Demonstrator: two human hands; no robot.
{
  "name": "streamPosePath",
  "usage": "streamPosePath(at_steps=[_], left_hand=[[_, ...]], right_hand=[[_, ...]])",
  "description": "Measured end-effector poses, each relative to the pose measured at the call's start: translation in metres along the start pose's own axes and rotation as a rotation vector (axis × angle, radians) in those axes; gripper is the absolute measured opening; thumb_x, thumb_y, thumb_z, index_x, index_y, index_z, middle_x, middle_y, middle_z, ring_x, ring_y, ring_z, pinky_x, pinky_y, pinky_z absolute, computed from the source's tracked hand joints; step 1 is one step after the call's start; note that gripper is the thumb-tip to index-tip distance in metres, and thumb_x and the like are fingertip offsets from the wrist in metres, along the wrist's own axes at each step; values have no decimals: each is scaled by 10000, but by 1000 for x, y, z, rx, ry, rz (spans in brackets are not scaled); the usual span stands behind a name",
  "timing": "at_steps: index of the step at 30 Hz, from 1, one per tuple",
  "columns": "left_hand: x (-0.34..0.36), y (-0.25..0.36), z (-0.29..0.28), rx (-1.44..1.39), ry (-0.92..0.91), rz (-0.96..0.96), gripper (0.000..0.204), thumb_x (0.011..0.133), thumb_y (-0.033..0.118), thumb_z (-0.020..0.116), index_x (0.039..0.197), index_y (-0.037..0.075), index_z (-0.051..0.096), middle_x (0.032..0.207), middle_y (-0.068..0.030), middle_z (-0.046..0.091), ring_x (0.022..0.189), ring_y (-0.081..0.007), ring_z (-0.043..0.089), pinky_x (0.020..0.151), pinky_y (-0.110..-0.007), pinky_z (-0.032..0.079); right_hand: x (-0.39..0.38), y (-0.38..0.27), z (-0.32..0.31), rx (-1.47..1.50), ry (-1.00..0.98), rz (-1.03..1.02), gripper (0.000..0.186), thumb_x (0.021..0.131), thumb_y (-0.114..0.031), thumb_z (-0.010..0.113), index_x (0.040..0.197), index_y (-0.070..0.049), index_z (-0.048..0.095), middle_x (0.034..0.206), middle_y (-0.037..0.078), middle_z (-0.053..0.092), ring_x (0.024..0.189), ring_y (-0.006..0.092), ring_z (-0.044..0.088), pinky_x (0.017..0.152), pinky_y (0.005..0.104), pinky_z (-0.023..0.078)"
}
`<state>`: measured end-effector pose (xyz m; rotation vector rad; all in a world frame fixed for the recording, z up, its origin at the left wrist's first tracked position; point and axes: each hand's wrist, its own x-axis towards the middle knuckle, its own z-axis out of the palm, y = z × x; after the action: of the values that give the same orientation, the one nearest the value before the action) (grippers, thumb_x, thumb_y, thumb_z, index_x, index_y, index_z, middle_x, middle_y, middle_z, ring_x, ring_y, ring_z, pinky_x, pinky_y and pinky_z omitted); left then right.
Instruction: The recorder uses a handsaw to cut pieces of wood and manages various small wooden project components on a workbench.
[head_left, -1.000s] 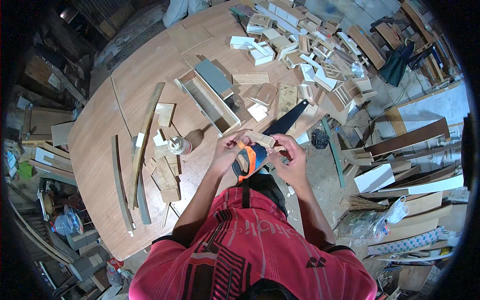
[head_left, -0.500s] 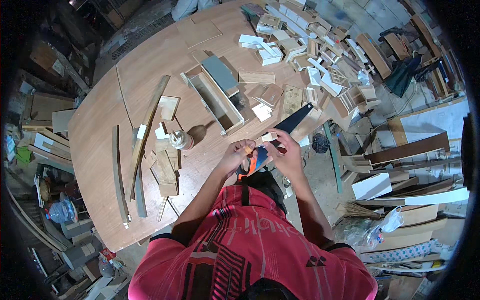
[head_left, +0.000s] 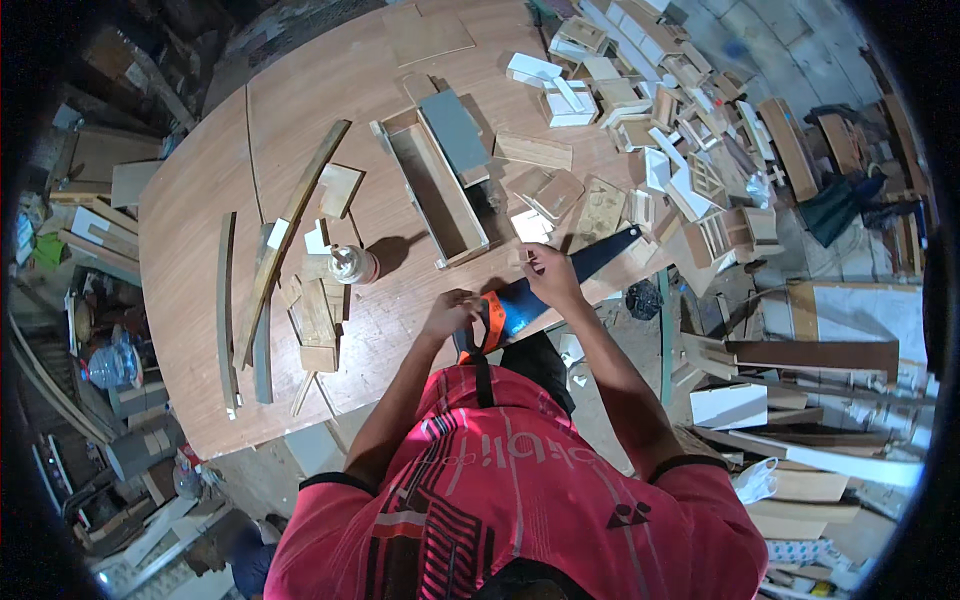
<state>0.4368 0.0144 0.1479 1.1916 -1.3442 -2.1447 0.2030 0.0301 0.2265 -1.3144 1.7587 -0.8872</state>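
Note:
My right hand (head_left: 551, 277) pinches a small wood block (head_left: 519, 257) over the near side of the table. To its left, my left hand (head_left: 453, 314) has its fingers curled together; what they hold, if anything, I cannot make out. A hand saw (head_left: 594, 258) with a dark blade and an orange and black handle lies below both hands, at the table's near edge. Just beyond them stands a long, open wooden box (head_left: 436, 190), a grey board (head_left: 453, 133) along its right side. A glue bottle (head_left: 354, 264) stands left of my hands.
Long wood strips (head_left: 290, 240) and small wood offcuts (head_left: 317, 325) lie on the table's (head_left: 190, 300) left part. Many small wooden boxes and pieces (head_left: 570, 103) crowd the far right. Boards (head_left: 812, 355) are stacked on the floor to the right.
My hands have moved apart, the right one slightly up with the wood block, the left one slightly left and down. The view has shifted a little.

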Motion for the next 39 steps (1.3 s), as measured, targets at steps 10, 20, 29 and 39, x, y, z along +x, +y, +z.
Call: streamPosePath(at_steps=[10,20,29,39], left_hand=[[-3,-4,-34,-32,606,-207,308,930,218,529,1118,-20,581,915,-112,673,720,-165,651,631,-280,498],[22,-9,-50,-84,618,-49,287,928,235,555,1073,-7,610,895,-99,651,732,-151,627,620,-265,489],[26,-21,-58,-106,624,13,273,944,233,534,1069,-1,600,886,-79,639,705,-135,605,624,-267,489],[14,-40,-55,-55,649,-35,264,933,221,533,1043,-8,608,879,-72,635,718,-141,610,639,-276,507]], right_hand=[[91,51,29,-113,-219,-258,281,807,-3,587,1087,-33,596,901,233,635,863,411,613,721,471,490],[87,52,37,-26,-247,-333,255,801,26,587,1035,-71,610,862,196,647,806,369,640,674,430,504],[84,56,24,-9,-183,-135,308,828,32,585,1128,-37,600,879,157,665,785,207,665,700,301,522],[82,61,22,-108,-203,-266,280,830,20,593,1108,-19,592,883,151,662,815,260,664,727,327,523]])
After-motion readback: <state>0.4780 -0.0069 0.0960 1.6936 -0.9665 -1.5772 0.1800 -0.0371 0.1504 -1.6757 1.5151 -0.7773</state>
